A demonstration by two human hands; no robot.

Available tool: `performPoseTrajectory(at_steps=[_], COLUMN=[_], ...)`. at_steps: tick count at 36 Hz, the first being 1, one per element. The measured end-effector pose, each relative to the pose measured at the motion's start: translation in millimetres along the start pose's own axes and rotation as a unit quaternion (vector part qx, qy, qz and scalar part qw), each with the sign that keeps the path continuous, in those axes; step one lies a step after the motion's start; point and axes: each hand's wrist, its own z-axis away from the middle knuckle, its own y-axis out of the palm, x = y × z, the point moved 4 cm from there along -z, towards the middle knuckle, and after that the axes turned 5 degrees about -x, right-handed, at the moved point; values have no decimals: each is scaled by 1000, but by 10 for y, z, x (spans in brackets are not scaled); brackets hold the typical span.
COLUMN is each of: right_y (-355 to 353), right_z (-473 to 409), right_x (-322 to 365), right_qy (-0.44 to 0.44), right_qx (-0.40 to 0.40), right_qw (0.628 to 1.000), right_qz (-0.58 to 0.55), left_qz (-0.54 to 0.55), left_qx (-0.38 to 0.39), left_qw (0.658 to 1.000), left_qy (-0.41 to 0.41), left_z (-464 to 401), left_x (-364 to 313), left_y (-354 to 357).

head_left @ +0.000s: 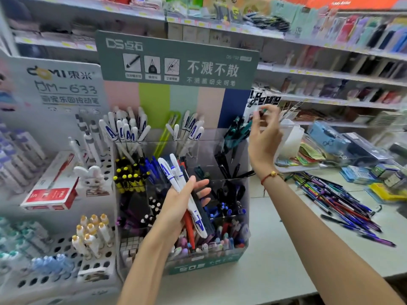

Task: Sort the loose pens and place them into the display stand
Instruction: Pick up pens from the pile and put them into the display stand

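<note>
Your left hand (182, 201) grips a bunch of pens (187, 199) in front of the stand (180, 164), thumb and palm closed round them while the outer fingers stick out straight. The bunch holds white pens with blue marks, a red one and a dark one, tilted with their tops up and to the left. Your right hand (264, 137) is raised at the stand's upper right corner, fingertips pinching a teal pen (263, 111) just above the back right compartment, where more teal pens (237, 128) stand. A red string bracelet (269, 175) sits on that wrist. The stand's clear compartments hold white pens at the back, yellow-and-black and blue ones in the middle, mixed colours in front. On the bench (275, 256) to the right lies a loose pile (339, 203) of blue, purple and red pens, well apart from both hands. A white rack (66, 271) of pens stands just beside the stand on the left.
</note>
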Motion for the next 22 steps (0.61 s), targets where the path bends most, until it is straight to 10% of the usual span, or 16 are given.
performPoseTrajectory(at_steps=[9, 16, 22], right_y=[60, -273, -253], right_z=[129, 546, 1004], right_x=[-100, 145, 304], right_qy=[-47, 9, 213], right_qx=[164, 220, 474], right_qw=[964, 974, 848], right_qz=[202, 63, -107], left_qz=[123, 188, 45], left_qx=[6, 0, 82], left_qw=[992, 982, 995], left_qy=[-16, -4, -27], left_z=[2, 11, 117], left_x=[-19, 1, 76], left_y=[37, 72, 106])
